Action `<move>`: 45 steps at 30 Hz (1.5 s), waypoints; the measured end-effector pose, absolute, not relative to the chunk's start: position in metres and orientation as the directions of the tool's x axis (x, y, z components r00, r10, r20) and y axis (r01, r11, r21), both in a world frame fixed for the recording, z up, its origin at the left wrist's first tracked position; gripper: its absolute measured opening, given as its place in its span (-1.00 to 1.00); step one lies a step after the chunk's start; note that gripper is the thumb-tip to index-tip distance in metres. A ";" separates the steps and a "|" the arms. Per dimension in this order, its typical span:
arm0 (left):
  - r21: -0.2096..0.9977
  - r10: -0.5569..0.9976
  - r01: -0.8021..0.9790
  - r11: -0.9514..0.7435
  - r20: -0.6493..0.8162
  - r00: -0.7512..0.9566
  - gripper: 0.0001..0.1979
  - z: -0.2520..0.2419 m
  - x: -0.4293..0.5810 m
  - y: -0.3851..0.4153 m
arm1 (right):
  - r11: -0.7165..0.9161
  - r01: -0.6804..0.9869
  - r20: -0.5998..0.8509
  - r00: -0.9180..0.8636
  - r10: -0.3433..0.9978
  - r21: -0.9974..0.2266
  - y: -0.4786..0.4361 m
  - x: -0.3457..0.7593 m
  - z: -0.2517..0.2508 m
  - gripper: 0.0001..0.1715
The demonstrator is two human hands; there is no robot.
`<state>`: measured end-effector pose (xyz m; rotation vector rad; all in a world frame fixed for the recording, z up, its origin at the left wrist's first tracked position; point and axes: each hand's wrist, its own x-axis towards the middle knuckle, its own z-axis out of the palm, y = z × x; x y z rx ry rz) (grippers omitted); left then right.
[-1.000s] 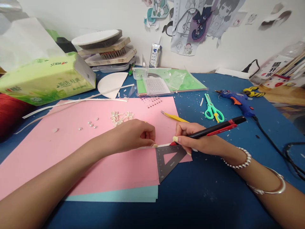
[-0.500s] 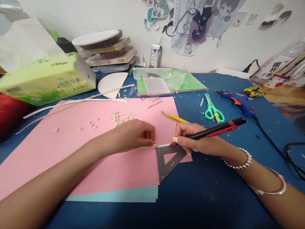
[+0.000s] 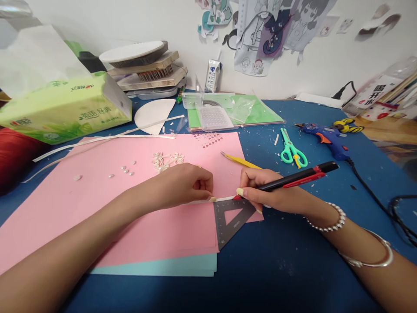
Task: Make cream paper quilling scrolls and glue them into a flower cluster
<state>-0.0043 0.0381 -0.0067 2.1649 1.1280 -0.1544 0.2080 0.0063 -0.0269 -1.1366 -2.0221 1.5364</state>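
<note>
My left hand [image 3: 192,184] is closed on the left part of a thin white strip [image 3: 224,199], pinching it over pink paper [image 3: 156,234]. In my right hand [image 3: 270,191] is a black and red pen [image 3: 293,178], its red tip end low at the strip. Just below the strip lies a grey triangle ruler [image 3: 233,224], partly under my right fingers. Yellow tweezers [image 3: 241,161] rest above, between both hands. Pearly beads [image 3: 126,171] and white curled ornaments [image 3: 159,160] are on the pink paper, beyond my left forearm.
Green scissors [image 3: 292,150], a blue glue gun [image 3: 325,138] with a black cable and yellow-black pliers [image 3: 348,126] lie to the right on the blue table [image 3: 286,269]. A tissue pack [image 3: 68,108], stacked boards [image 3: 146,69], a clear case [image 3: 215,115] and a carton [image 3: 213,76] stand behind.
</note>
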 end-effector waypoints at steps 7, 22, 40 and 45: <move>0.510 0.683 0.766 -0.392 -0.396 0.614 -0.85 -0.007 -0.004 0.040 | 0.084 0.375 -0.179 -0.611 0.771 -0.923 0.006 0.209 -0.027 -0.84; 0.528 0.672 0.748 -0.403 -0.384 0.633 -0.86 -0.007 -0.004 0.039 | 0.068 0.196 0.015 -0.258 0.966 -0.978 0.013 0.197 -0.025 -0.80; 0.545 0.673 0.725 -0.421 -0.349 0.652 -0.87 -0.007 -0.006 0.037 | 0.228 0.129 0.230 0.000 0.973 -0.965 0.007 0.160 -0.034 -0.68; 0.531 0.678 0.742 -0.410 -0.366 0.637 -0.86 -0.007 -0.004 0.038 | 0.230 0.194 0.227 -0.038 0.973 -0.954 0.001 0.164 -0.028 -0.64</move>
